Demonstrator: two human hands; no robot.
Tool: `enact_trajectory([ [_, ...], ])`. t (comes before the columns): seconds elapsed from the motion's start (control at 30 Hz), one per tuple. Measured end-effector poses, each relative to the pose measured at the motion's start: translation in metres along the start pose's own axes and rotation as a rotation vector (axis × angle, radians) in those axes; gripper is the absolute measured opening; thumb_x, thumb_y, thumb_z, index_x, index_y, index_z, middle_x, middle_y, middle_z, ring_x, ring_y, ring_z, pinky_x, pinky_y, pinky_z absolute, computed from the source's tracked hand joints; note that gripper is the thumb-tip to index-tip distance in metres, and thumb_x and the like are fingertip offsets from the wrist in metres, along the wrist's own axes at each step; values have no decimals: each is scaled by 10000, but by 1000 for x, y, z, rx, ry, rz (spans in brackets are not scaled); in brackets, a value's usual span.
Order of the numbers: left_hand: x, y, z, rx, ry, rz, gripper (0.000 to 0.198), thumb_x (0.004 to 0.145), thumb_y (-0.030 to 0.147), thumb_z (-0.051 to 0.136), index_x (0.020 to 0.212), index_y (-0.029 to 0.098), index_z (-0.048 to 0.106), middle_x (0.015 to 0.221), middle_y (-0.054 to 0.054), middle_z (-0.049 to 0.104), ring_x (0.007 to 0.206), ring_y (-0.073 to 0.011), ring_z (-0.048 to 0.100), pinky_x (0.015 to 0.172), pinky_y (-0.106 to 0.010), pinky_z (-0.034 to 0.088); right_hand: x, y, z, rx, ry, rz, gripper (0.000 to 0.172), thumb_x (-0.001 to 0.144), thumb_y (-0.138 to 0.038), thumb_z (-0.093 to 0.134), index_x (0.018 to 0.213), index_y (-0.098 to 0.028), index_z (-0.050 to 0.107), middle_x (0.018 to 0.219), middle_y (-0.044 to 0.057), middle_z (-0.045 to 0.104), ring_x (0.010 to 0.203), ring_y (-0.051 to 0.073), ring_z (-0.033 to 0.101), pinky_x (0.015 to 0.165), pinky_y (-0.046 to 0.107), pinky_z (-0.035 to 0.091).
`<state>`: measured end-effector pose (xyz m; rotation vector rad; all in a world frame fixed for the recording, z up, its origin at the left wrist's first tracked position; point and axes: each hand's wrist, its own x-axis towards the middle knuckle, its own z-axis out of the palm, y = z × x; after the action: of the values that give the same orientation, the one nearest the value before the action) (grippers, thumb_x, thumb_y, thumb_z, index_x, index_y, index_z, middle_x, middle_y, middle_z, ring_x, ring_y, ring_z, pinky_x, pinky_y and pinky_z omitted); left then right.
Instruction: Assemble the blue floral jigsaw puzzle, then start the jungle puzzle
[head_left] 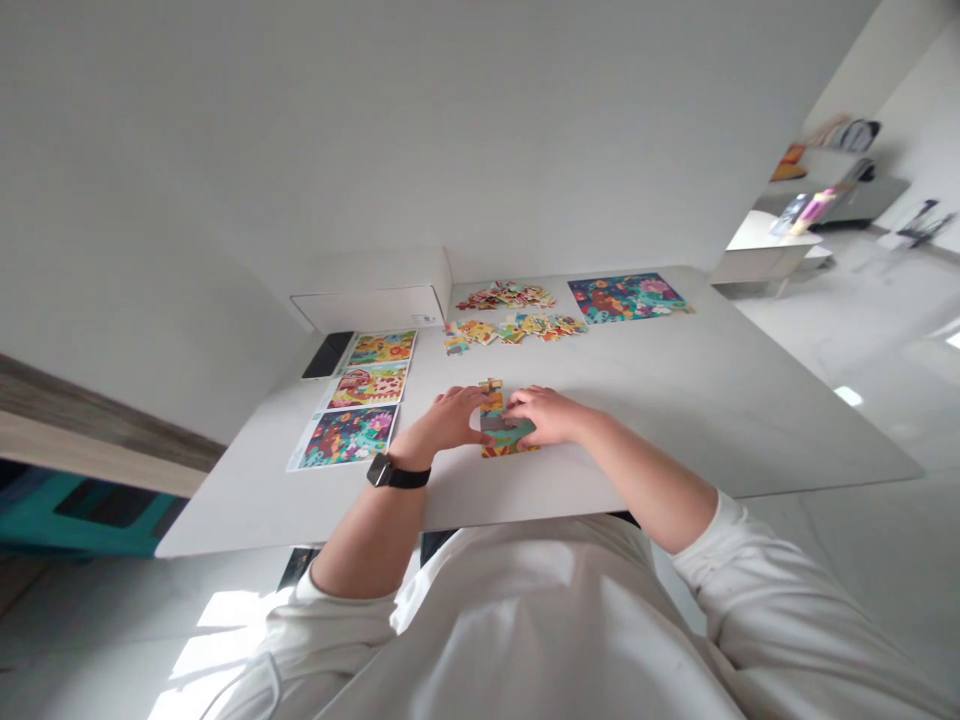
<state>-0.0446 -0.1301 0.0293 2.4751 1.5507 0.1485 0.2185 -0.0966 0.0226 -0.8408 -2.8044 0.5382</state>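
On the white table (675,400) I have picture sheets (349,435) at left and loose pcs (514,325) further ahead. The joined puzzle strip (499,425) lies between my hands: left hand (442,420) has fingers together at its edge, right hand (547,415) lies over it. Cannot tell if pinching. Pressing too hard or sliding could split the joints.

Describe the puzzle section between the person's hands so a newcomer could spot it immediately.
On the white table, the person's left hand and right hand flank a small joined jigsaw section. Unlike the loose pieces scattered farther along the table, it forms one narrow strip, showing teal and green with orange at its end.
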Motion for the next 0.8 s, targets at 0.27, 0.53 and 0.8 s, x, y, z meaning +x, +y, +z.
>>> enact_trajectory([
  [0.27, 7, -3, -1, 17, 6, 30, 775, 752, 543, 938, 1463, 353, 694, 1620, -114, 603, 1407, -388, 599, 1159, -498, 505, 5, 1, -1, -40, -15, 18, 570, 764, -402, 987, 1302, -308, 823, 1374, 101, 718, 1258, 328, 656, 1099, 458, 527],
  [0.53, 41, -45, -36, -237, 12, 28, 452, 883, 588, 739, 1212, 285, 805, 1231, -67, 824, 1090, -275, 763, 961, -348, 575, 12, 0, -38, 78, -80, 65, 596, 856, -429, 909, 1418, -295, 765, 1453, 108, 700, 1271, 315, 701, 1107, 390, 539],
  [0.8, 106, -70, -93, -466, 509, -336, 288, 919, 464, 618, 836, 205, 713, 770, -57, 773, 666, -183, 647, 619, -295, 454, 39, 34, -129, 6, 223, 161, 495, 991, -414, 771, 1470, -301, 721, 1492, 91, 698, 1339, 277, 673, 1153, 397, 499],
])
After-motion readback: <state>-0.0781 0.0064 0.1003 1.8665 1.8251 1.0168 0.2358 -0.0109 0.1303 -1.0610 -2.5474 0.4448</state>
